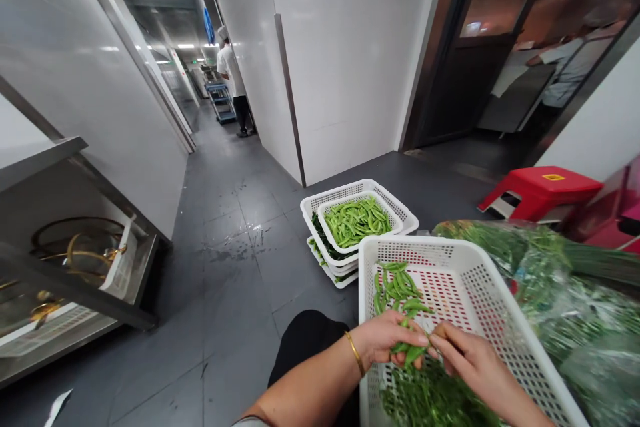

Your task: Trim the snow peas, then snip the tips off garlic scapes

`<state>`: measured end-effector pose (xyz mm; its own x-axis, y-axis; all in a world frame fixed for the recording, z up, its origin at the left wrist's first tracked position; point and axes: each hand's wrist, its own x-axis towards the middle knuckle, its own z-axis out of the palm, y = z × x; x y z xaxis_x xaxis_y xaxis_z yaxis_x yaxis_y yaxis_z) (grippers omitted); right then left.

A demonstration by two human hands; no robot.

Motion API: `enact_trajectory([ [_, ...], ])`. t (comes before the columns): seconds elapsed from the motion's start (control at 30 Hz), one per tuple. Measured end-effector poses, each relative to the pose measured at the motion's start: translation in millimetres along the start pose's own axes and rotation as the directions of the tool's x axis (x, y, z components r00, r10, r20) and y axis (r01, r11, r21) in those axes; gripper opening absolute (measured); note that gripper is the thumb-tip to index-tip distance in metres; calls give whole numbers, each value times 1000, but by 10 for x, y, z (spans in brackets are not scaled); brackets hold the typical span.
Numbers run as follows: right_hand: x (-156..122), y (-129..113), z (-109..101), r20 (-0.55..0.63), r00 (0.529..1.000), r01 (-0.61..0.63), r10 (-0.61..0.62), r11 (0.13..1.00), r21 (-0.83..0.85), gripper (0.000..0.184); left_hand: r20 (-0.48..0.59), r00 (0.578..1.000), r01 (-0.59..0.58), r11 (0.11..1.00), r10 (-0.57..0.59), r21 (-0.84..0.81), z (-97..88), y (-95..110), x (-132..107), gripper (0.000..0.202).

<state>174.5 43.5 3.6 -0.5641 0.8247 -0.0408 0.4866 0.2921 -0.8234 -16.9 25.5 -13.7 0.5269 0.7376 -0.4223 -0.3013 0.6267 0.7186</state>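
My left hand (383,339) is closed around several green pea pods (414,353), above a large white perforated basket (520,327). My right hand (467,357) pinches at the tip of a pod, close to the left fingertips; the exact bit between its fingers is too small to make out. Loose pea pods (399,285) lie at the far left end of the basket. Feathery dark greens (440,397) fill its near end, below my hands. A gold bangle (355,353) circles my left wrist.
Beyond the basket stands a stack of white baskets (311,205), the top one holding pea pods (356,220). Bagged greens (575,293) lie at right, near a red stool (550,187). A metal shelf (120,293) is at left. People are in the corridor and doorway.
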Motion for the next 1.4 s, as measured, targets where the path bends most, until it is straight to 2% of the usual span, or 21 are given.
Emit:
enact_trajectory([
  [0.13,-23,2,-1,138,988,-90,64,978,190,44,52,998,36,996,-31,-83,24,22,-11,27],
  [0.2,-22,10,1,150,987,-80,54,982,170,45,61,996,73,989,-65,-126,37,17,7,25],
  [0.23,-13,16,12,120,992,-50,36,993,111,45,70,994,89,985,-79,-145,43,8,19,24],
  [0.3,25,30,62,-31,999,40,-43,994,-103,46,97,991,108,979,-92,-173,52,-23,50,22],
  [0.37,76,45,140,-186,965,111,-186,929,-352,45,117,988,123,971,-100,-205,60,-63,85,20],
  [0.4,96,54,176,-221,942,134,-253,886,-443,44,108,989,122,966,-100,-230,63,-80,101,19],
  [0.47,100,81,204,-242,915,153,-323,832,-533,44,42,996,93,954,-85,-286,64,-94,130,17],
  [0.57,-20,179,41,-334,894,90,-298,851,-517,44,-200,980,-66,954,6,-293,46,-49,148,22],
  [0.67,-206,323,-307,-419,898,-46,-136,917,-396,40,-428,881,-292,943,201,-159,24,43,129,31],
  [0.73,-270,370,-465,-424,905,-120,-24,944,-308,37,-464,833,-361,932,302,-42,28,85,107,37],
  [0.8,-261,326,-447,-371,928,-118,21,963,-241,36,-429,835,-350,934,345,70,53,92,94,41],
  [0.93,-147,50,-62,-92,995,26,-46,978,-207,36,-340,857,-316,917,387,245,131,43,71,46],
  [1.03,-80,-67,40,-140,990,-1,-29,978,-207,42,-341,844,-311,896,414,317,146,68,45,42],
  [1.1,-85,-68,-47,-180,984,-27,-12,977,-211,41,-262,874,-285,869,409,404,118,147,46,39],
  [1.13,-105,-63,-104,-164,986,-21,-20,970,-243,40,-197,895,-271,840,400,471,99,198,49,37],
  [1.17,-133,-64,-155,-106,994,9,-42,956,-292,38,-133,893,-292,778,430,556,81,249,50,33],
  [1.23,-199,-89,-213,87,991,129,-103,915,-382,33,-4,839,-397,618,544,679,61,335,34,20],
  [1.27,-229,-111,-219,185,974,197,-130,891,-410,31,108,854,-430,573,509,698,60,364,17,17],
  [1.33,-269,-157,-204,301,936,302,-182,854,-423,27,322,892,-451,575,317,682,73,388,-22,12],
  [1.37,-275,-175,-190,297,932,323,-210,850,-415,27,376,899,-431,606,224,668,85,386,-36,12],
  [1.4,-267,-187,-175,259,936,327,-237,857,-398,28,383,908,-396,647,169,652,100,376,-44,13],
])
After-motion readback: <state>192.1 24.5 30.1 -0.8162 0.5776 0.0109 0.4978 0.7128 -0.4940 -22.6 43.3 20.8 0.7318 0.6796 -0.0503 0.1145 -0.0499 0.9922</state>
